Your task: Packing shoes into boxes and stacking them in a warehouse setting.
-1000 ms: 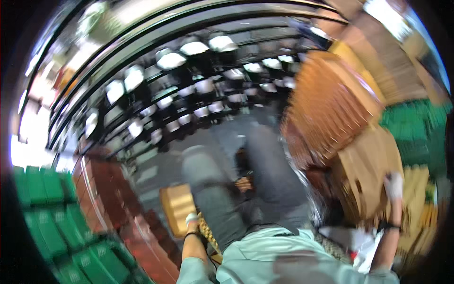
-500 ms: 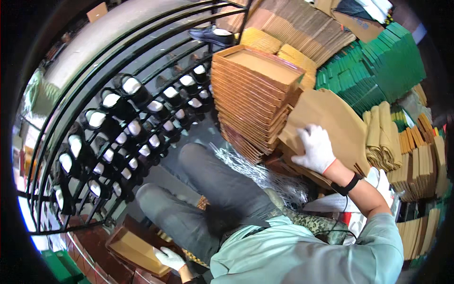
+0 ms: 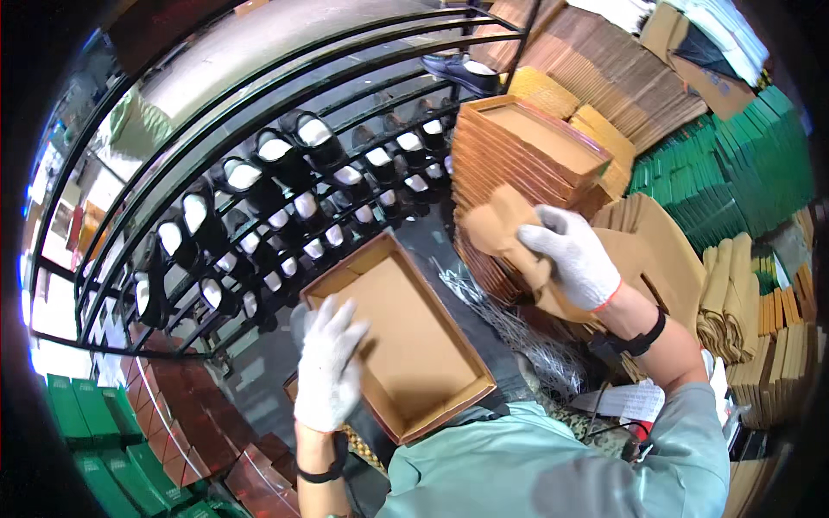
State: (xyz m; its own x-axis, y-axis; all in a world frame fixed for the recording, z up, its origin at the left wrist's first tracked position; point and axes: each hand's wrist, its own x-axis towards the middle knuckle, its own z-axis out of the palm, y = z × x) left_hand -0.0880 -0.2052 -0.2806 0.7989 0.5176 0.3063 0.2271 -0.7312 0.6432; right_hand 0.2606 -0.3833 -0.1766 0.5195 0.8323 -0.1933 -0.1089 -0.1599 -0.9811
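Observation:
An open brown cardboard shoe box (image 3: 401, 341) lies tilted across my lap, its bare inside showing. My left hand (image 3: 328, 367), in a white knit glove, is over the box's left wall with its fingers spread; whether it touches the wall I cannot tell. To the right, my gloved right hand (image 3: 574, 259) grips a crumpled sheet of brown paper (image 3: 505, 226) between thumb and fingers. Part of that sheet hangs below the hand. More brown paper (image 3: 665, 250) lies beyond and under my right wrist.
A black rack (image 3: 259, 207) with rows of dark shoes stands ahead on the left. Nested box trays (image 3: 496, 160) rise in front of my right hand. Green boxes (image 3: 725, 164) and folded paper bundles (image 3: 725, 281) fill the right. Brown-red boxes (image 3: 173, 414) are stacked at lower left.
The shoe box has come up from the lower left onto my lap, along with my left hand. My right hand has picked up a brown paper sheet. The view has shifted left.

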